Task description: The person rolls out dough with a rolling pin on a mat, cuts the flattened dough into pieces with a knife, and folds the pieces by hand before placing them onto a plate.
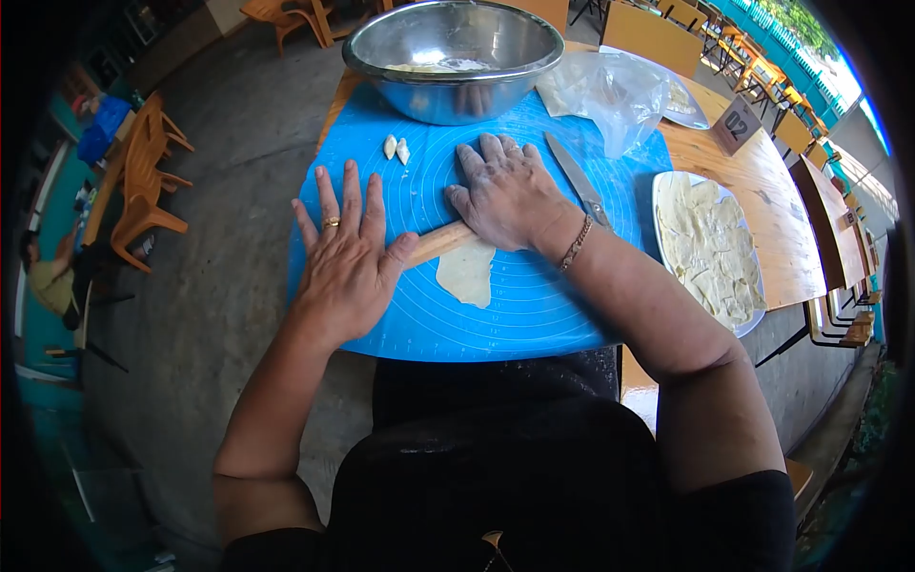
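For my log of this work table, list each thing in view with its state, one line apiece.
Left hand, open, fingers spread
Right hand, palm down, floury
Rolling pin, lying partly under both hands
Dough sheet, flattened, uneven-edged
Two small dough pieces, lying side by side
Knife, lying flat, unheld
Bowl, upright, uncovered, pale contents inside
Plastic bag, crumpled
Plate, mostly covered with flattened dough
Mat, spread flat
Number sign, upright

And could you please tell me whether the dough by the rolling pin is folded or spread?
Spread: the visible dough lies thin and flat on the blue mat.
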A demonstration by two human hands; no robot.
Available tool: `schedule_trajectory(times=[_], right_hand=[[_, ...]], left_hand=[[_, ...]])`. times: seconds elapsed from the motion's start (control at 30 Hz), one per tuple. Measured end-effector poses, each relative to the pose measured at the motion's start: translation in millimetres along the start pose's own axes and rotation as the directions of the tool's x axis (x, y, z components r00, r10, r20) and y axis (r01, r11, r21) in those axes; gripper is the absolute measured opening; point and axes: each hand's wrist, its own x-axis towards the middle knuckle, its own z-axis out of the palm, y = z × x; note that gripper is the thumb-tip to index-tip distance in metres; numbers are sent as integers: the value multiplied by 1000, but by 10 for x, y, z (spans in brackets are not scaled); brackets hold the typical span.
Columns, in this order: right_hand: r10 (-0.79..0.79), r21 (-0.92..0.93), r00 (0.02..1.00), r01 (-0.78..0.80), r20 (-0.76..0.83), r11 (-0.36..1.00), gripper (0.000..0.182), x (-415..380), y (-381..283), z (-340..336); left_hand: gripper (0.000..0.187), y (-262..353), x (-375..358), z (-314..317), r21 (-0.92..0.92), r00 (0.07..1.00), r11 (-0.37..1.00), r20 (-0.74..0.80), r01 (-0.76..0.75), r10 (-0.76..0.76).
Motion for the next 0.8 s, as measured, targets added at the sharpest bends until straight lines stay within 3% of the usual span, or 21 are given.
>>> schedule_trajectory(times=[0.13, 0.2, 0.33, 0.4, 0.43, 0.5, 0.53, 0.6, 0.63, 0.7, 0.73, 0.8], right_hand=[[18, -17, 998, -19, -58, 1000, 56, 80, 5, 4], [37, -9, 990, -39, -134, 999, 52, 145, 2, 15], [67, 12, 982, -66, -178, 998, 46, 264, 9, -8], [87, 61, 937, -70, -338, 996, 39, 328, 64, 116], [90, 61, 936, -73, -342, 995, 39, 352, 83, 150], [128, 140, 909, -78, -396, 987, 36, 399, 108, 198], [128, 139, 905, -77, -406, 987, 36, 415, 130, 245], [140, 268, 900, -27, -412, 963, 37, 413, 181, 246], [141, 264, 895, -27, -424, 964, 37, 395, 228, 203], [136, 540, 965, 6, -223, 842, 34, 296, 338, 119], [137, 538, 965, 4, -223, 843, 34, 174, 345, -13], [-102, 389, 986, 146, -132, 910, 31, -116, 338, -219]], left_hand=[[83, -61, 160, -32, -96, 994, 993, 81, 76, -68], [82, -109, 256, -26, -183, 969, 960, 167, 213, -183], [81, -185, 417, -17, -142, 948, 947, 182, 287, -260], [79, -220, 472, 9, -70, 940, 944, 141, 321, -310], [79, -256, 492, 79, -70, 942, 946, 138, 317, -306], [67, -348, 514, 197, -15, 928, 955, -232, 295, -291], [67, -351, 487, 133, -12, 927, 956, -242, 293, -287], [40, -332, 375, -19, -36, 849, 995, -525, -92, 59], [40, -300, 321, -76, -31, 842, 995, -535, -98, 66], [22, -207, 207, -126, -282, 887, 880, -380, -383, 264], [22, -155, 164, -118, -284, 886, 878, -381, -385, 265], [21, -67, 84, -85, -255, 932, 908, -236, -332, 275]])
